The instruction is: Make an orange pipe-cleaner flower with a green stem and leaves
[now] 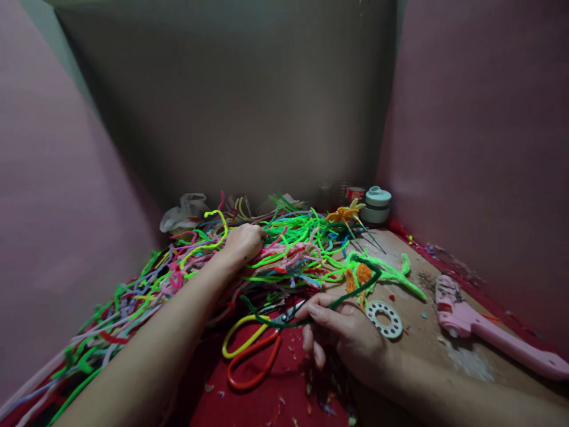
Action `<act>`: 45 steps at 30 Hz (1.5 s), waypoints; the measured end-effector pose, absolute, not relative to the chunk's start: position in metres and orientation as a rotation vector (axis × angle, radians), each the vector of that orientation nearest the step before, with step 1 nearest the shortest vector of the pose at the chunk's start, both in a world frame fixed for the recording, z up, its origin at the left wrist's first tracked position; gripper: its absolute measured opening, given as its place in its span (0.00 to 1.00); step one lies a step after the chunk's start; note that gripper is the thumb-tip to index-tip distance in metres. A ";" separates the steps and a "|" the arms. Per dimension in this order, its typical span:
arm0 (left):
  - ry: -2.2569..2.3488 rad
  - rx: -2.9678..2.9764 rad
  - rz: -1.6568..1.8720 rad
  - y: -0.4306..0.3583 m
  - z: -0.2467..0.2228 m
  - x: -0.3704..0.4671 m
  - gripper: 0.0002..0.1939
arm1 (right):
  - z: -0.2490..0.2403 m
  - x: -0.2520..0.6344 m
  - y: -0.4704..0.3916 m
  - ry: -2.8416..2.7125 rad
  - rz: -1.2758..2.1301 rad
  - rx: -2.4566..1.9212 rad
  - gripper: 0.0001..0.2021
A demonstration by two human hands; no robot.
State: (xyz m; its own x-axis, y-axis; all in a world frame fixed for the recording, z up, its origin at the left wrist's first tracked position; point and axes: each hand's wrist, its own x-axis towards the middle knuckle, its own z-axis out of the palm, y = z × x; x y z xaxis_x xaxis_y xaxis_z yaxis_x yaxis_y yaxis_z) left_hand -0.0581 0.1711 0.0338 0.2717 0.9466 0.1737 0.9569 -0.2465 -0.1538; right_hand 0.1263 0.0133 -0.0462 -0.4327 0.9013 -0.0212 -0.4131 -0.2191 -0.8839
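A dark green pipe cleaner [358, 289] is pinched between the thumb and index finger of my right hand [342, 326]. It arcs up to the right and also runs left across the scissors. My left hand [244, 243] is curled down into a large heap of colourful pipe cleaners [293, 228]; its fingertips are hidden, and what it grips does not show. Just left of my right hand lie scissors [253, 350] with one yellow and one red handle loop, on red cloth [284, 403].
At right lie a white ring with holes [384, 320], orange fuzzy pieces [364, 273] and a pink glue gun [493, 338] on a brown board [427, 314]. Behind stand orange pipe-cleaner flowers [344, 214] and a pale green jar [377, 206]. A plastic bag [183, 212] sits back left.
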 end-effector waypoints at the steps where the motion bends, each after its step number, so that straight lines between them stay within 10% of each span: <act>1: -1.753 -2.310 -0.098 0.170 0.033 -0.058 0.17 | -0.046 0.126 0.013 -1.063 1.799 -0.701 0.15; 28: -1.787 -2.165 -0.775 0.161 0.082 -0.073 0.14 | -0.043 0.127 0.009 -1.069 1.779 -0.683 0.13; 45: -1.872 -1.822 -0.254 0.156 0.103 -0.091 0.17 | -0.043 0.127 0.009 -1.044 1.782 -0.651 0.11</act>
State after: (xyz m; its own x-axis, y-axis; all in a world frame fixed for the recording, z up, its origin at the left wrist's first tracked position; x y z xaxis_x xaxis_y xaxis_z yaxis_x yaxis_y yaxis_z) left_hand -0.0906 0.1560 0.1032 0.0316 0.8777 0.4781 0.9735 0.0814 -0.2138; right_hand 0.1266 0.0091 -0.0425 -0.4192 0.9078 0.0136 -0.4553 -0.1972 -0.8682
